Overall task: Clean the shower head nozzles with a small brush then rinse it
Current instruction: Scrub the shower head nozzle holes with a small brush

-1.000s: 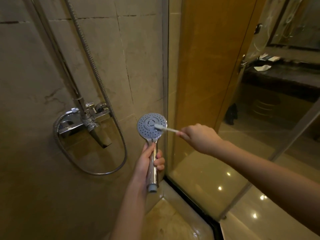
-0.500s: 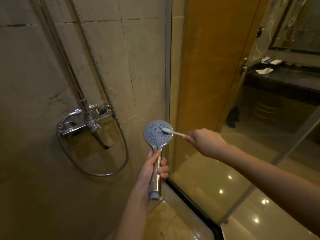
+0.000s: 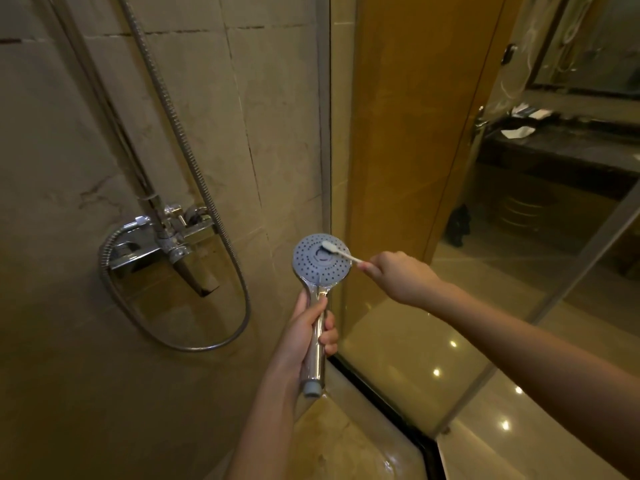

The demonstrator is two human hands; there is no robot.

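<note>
My left hand (image 3: 300, 336) grips chrome handle of round grey-faced shower head (image 3: 321, 258) w/ face up, right hand (image 3: 401, 276) pinches small white brush (image 3: 337, 250) on centre nozzles; I'd do short light scrubs, steady head.

From the head camera, two arms are all I get of the body. The left hand (image 3: 304, 336) and left forearm (image 3: 263, 427) are bare from the fingers to the bottom edge of my view, where the arm is cut off. The right hand (image 3: 398, 277) shows me its back and knuckles, and the right forearm (image 3: 536, 351) is bare as well, out to the right edge. Both forearms look slim and smooth. The fingernails are too small on my feed to tell anything about them.
</note>
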